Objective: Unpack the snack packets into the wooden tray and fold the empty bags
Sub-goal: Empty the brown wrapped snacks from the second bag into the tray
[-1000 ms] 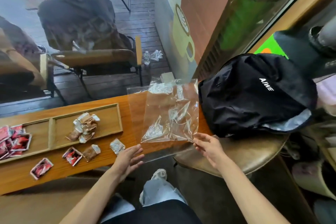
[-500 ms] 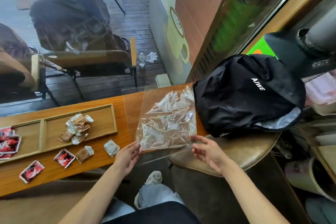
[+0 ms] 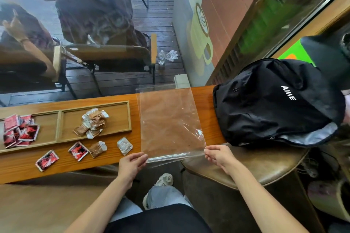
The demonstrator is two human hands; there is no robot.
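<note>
At table edge — left hand (image 3: 132, 162), right hand (image 3: 217, 155) pinching clear bag (image 3: 170, 121) corners

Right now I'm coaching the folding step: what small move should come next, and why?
Probably fold the near edge away: the clear bag lies flat and empty on the table, and the left hand and right hand pinch its near corners.
</note>
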